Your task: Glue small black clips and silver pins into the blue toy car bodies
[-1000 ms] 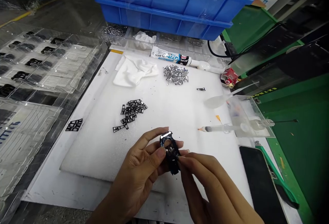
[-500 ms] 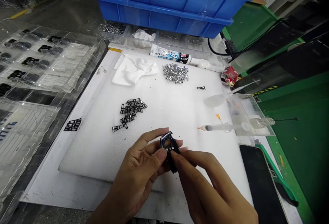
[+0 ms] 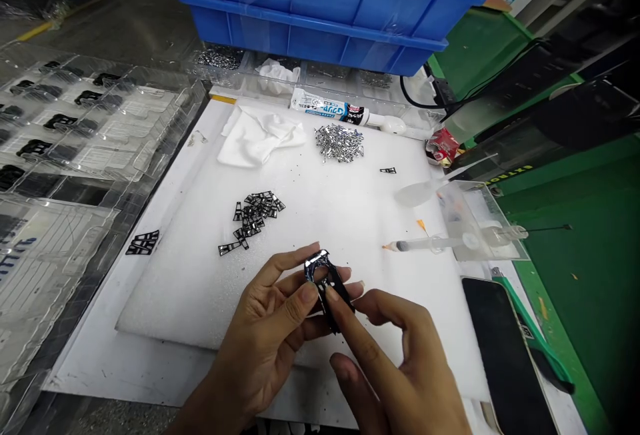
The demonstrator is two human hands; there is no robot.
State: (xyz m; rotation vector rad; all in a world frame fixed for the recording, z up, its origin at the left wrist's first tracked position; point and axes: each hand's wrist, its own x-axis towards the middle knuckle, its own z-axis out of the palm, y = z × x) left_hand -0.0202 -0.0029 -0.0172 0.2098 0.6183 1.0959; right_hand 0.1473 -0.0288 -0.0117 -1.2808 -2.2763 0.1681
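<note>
Between the thumb and fingers of my left hand (image 3: 273, 318) is a small glossy black part with a round opening (image 3: 316, 263), held tilted above the foam sheet (image 3: 180, 288). My right hand (image 3: 390, 348) presses one fingertip on the part just below the opening; its thumb stands apart and its other fingers are loosely bent. Small pale marks or pieces show beside that fingertip, too small to name. Left of my hands lies a pile of small black frame pieces (image 3: 257, 212). Farther back is a heap of shiny silver pieces (image 3: 339, 142).
A white cloth (image 3: 263, 135) and a glue tube (image 3: 330, 107) lie at the back, before blue bins (image 3: 315, 28). To the right are a syringe (image 3: 420, 244), a clear box (image 3: 480, 215), a phone (image 3: 505, 348) and a green-handled tool (image 3: 537, 345). Clear trays (image 3: 115, 135) stand left.
My right thumb has come away from the part and its fingers have spread, leaving one fingertip pressing. The part has turned, showing more of its face, and shifted slightly left.
</note>
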